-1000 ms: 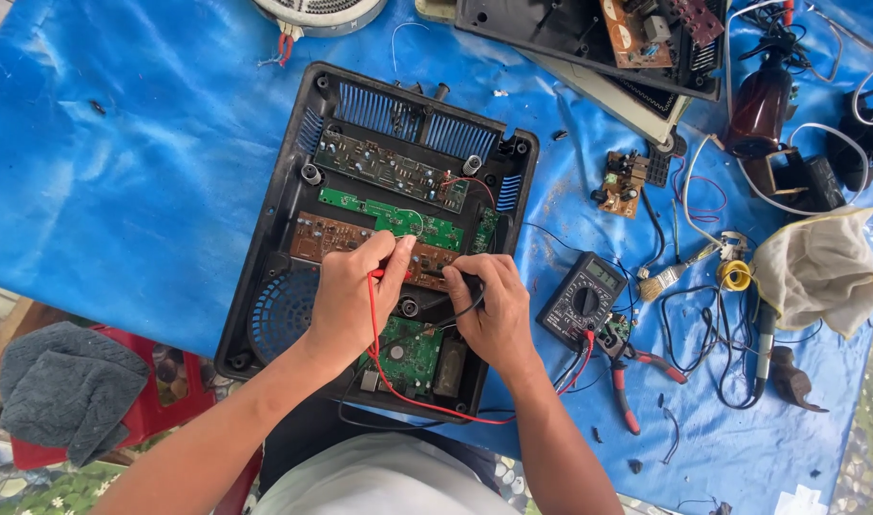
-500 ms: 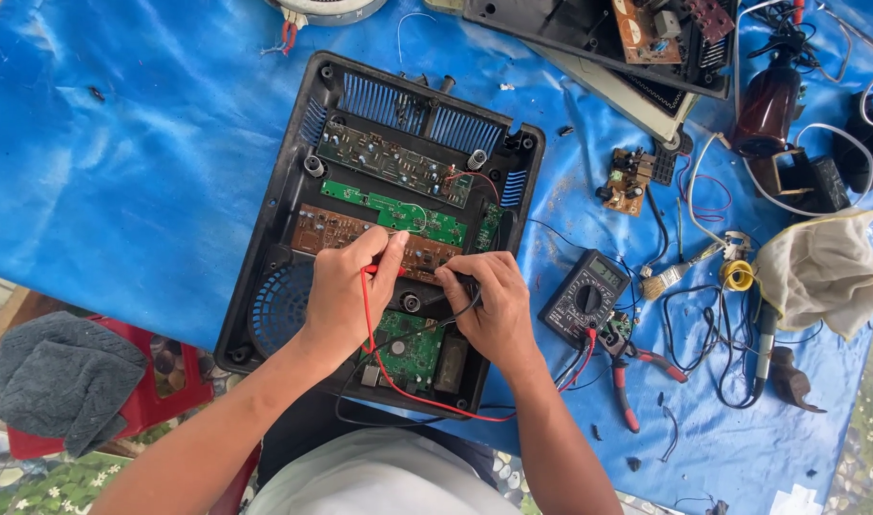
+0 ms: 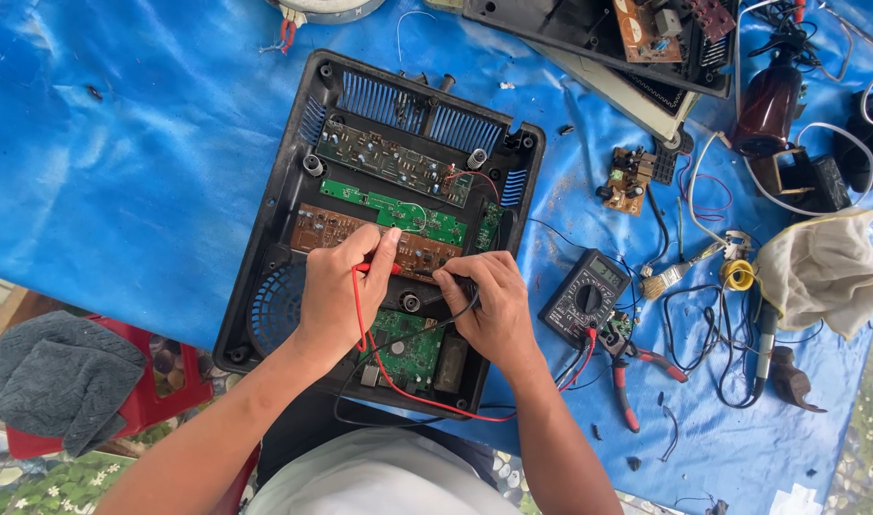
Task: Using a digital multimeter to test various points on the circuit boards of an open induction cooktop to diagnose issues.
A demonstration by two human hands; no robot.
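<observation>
So both hands are down in the opened black plastic casing (image 3: 265,257), working over the brown circuit board (image 3: 322,227) that sits across its middle. The left hand (image 3: 339,291) has its fingers pinched shut around the red probe (image 3: 372,269), tip resting on the brown board's lower edge, and the red lead (image 3: 398,381) loops down from it past the near edge of the casing. The right hand (image 3: 489,305) is curled closed around the black probe (image 3: 453,291), which touches down just right of the red one, so the two hands are nearly knuckle to knuckle over the casing's centre. Inside the casing, going away from the hands: the brown board, then a narrow green board (image 3: 398,210), then a darker board (image 3: 389,164) up by the vent slots. Closer to the person than the hands there's another green board (image 3: 408,348), partly under the wrists, and a round grille (image 3: 270,310) in the casing's lower left corner. The whole thing lies on a blue tarp (image 3: 122,162). Just right of the casing is a black multimeter (image 3: 584,298), with red-handled pliers (image 3: 632,372) right below it and a small brush (image 3: 675,272) a bit further right. Well right of the casing there's a crumpled beige cloth (image 3: 823,272) and a tangle of wires. Left of the casing, off the tarp's edge, a grey cloth (image 3: 60,377) sits on a red stool (image 3: 169,391).
</observation>
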